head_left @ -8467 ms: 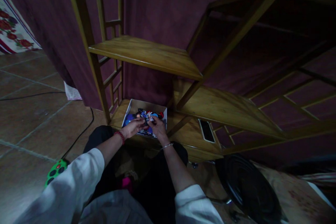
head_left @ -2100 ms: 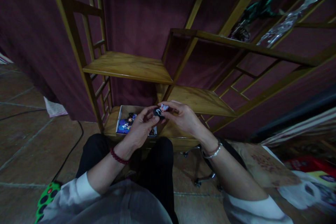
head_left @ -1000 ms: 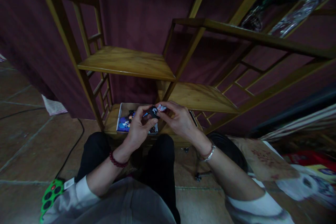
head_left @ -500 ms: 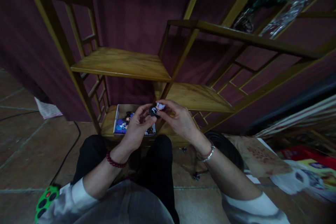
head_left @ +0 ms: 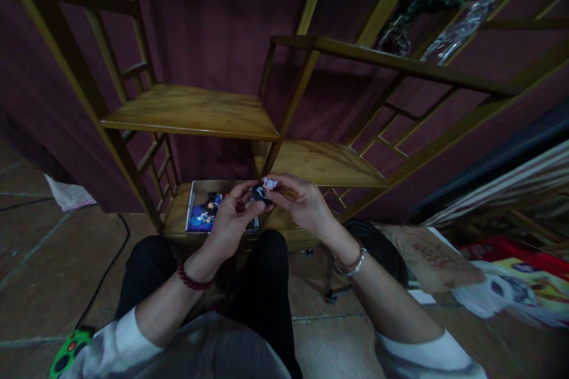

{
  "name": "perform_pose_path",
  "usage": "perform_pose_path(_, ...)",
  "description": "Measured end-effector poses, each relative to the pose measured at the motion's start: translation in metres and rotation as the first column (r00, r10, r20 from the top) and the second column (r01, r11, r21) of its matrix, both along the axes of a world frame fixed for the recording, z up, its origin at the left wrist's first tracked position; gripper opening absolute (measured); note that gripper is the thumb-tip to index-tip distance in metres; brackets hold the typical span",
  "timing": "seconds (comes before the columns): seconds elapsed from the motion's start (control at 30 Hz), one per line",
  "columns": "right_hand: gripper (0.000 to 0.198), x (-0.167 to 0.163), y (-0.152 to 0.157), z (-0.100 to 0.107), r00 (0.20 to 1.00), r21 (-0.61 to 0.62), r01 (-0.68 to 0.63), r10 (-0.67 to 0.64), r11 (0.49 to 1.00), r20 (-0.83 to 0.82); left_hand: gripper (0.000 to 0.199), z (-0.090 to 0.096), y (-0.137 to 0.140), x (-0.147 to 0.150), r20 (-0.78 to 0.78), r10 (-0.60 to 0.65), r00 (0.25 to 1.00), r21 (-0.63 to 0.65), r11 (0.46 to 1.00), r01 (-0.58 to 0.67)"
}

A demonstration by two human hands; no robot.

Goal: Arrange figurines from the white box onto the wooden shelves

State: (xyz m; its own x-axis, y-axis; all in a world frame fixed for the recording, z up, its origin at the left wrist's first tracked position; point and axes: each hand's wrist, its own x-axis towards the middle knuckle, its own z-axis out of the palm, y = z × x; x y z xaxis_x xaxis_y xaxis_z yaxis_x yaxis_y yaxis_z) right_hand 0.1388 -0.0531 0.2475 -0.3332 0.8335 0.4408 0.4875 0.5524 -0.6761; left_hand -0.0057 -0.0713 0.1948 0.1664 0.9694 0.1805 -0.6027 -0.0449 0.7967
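Note:
Between my two hands is a small figurine (head_left: 269,183) with a pale head and a dark round base. My left hand (head_left: 233,211) pinches the base from the left, thumb and fingers closed on its edge. From the right, my right hand (head_left: 302,201) grips the upper part with thumb and forefinger. Just below and left of the hands, a shallow white-edged box (head_left: 190,208) rests on the low shelf. Several blue and dark figurines (head_left: 205,213) lie inside it, partly hidden by my left hand and forearm.
A wooden shelf unit stands ahead, with an upper left shelf (head_left: 191,111) and a lower right shelf (head_left: 324,163). Clear crinkled wrapping (head_left: 462,29) sits at upper right. A green object (head_left: 69,352) with a cable is on the floor at left; plastic bags (head_left: 484,290) lie at right.
The view has shifted slightly, so the shelves appear further left. Both hands keep hold of the figurine in nearly the same pose.

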Motion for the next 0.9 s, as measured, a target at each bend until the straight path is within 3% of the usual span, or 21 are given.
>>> perform_pose_path(0.3, 0.025, 0.012, -0.006, 0.018, 0.996, 0.022, -0.026, 0.024, 0.999, 0.085, 0.042, 0.009, -0.002, 0.007, 0.065, -0.115, 0.991, -0.058, 0.991, 0.118)
perform_pose_path(0.5, 0.027, 0.021, -0.009, 0.029, 0.996, 0.015, -0.022, 0.021, 1.0, 0.087, 0.04, 0.017, 0.002, 0.014, 0.05, -0.147, 0.988, -0.031, 0.988, 0.148)
perform_pose_path(0.9, 0.023, 0.04, -0.006, 0.02, 0.999, -0.02, 0.045, -0.045, 0.999, -0.015, 0.037, 0.029, 0.004, 0.035, 0.084, -0.161, 0.983, -0.017, 0.987, 0.163)
